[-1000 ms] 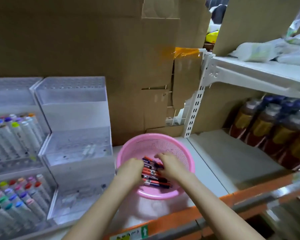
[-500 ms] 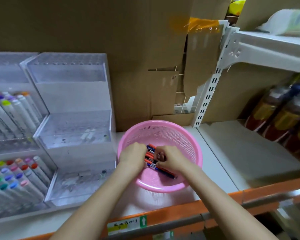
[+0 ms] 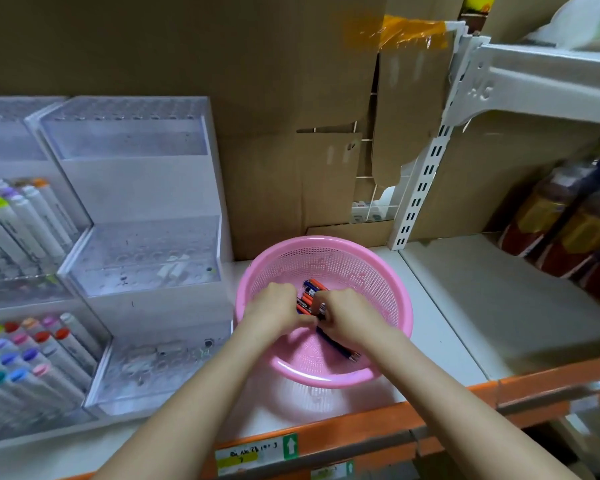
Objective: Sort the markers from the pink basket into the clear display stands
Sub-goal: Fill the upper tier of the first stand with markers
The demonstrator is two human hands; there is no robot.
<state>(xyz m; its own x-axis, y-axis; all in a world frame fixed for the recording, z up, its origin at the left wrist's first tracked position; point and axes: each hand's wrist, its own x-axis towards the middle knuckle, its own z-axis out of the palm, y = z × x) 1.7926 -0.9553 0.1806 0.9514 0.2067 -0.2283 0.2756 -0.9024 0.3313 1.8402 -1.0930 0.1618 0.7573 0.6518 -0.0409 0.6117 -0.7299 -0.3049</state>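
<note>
Shelf-edge label (image 3: pixel 246 457) handwriting illegible; green tag (image 3: pixel 290 446) — white up arrow; bracket (image 3: pixel 480 90) embossing — perhaps "MG".

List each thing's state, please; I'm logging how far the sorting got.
Round pink plastic mesh basket: upright, holds markers.
Red and blue markers: bundled inside the basket.
Left hand: grips the markers.
Right hand: grips the markers.
Near clear stepped acrylic stand: almost empty.
Far-left clear stand: filled with white-barrelled markers.
</note>
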